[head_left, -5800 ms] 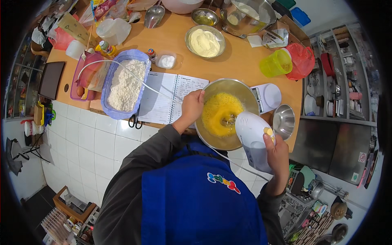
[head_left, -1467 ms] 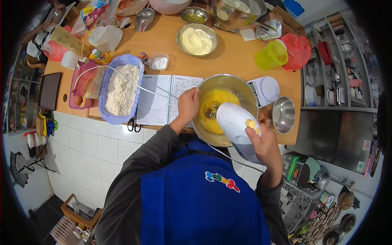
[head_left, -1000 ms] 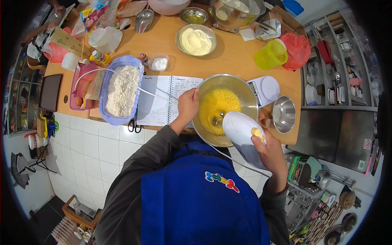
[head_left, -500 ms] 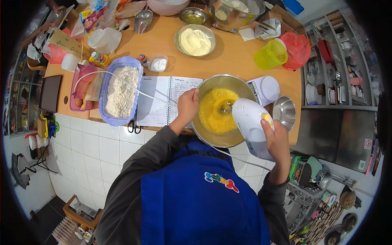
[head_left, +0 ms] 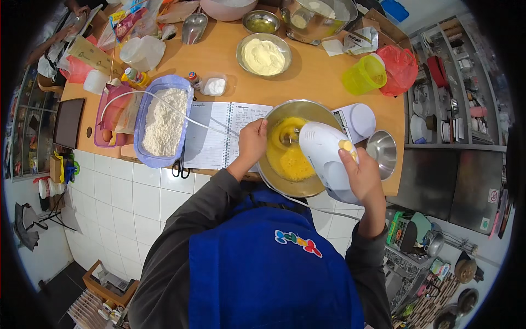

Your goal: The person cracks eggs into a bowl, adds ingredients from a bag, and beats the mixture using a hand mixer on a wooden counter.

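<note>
My right hand is closed round a white hand mixer, thumb by its yellow button. The mixer's beaters dip into a yellow, foamy egg-like mixture and look blurred by motion. This mixture lies in a large metal mixing bowl at the table's front edge. With my left hand I grip the left rim of that bowl, fingers outside and thumb at the edge. Beside the left hand lies an open spiral notebook with handwriting.
A lilac tub of flour stands left, the mixer's white cord crossing over it. Behind are a bowl of pale powder and a yellow-green cup. A white kitchen scale and an empty metal bowl sit right. Scissors overhang the front edge.
My right hand has moved the mixer leftward and slightly up, so its beaters now turn nearer the bowl's upper left. My left hand stays on the rim.
</note>
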### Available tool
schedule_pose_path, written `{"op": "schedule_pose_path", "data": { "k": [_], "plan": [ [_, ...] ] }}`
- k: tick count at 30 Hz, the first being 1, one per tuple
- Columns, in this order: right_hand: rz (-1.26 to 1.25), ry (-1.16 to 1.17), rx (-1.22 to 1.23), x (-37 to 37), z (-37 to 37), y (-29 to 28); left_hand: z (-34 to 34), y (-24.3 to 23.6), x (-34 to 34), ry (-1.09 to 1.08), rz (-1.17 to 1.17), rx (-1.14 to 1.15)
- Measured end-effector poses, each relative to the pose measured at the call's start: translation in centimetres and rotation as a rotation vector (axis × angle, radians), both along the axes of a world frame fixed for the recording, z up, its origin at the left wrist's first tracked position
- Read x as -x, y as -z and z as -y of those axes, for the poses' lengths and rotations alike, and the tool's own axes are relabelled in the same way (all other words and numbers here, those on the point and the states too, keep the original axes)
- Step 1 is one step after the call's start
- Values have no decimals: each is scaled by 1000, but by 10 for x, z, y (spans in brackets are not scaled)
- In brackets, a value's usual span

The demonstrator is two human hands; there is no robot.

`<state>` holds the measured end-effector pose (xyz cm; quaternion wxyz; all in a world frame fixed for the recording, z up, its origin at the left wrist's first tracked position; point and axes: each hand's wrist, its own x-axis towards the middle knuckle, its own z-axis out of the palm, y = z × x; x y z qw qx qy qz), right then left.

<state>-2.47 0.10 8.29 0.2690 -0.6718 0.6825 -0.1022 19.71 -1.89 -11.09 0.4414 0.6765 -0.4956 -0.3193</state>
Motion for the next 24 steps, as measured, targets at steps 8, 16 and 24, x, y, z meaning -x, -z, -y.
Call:
{"op": "schedule_pose_path", "data": {
  "k": [8,16,24],
  "plan": [
    [39,33,34,26,-14,-2,0,1,3,-23,-17,20],
    [93,74,-16,32,-44,-4,1,7,5,-40,-4,60],
    [37,125,-158,23,-62,-17,0,4,5,-46,-8,74]
  ]
}}
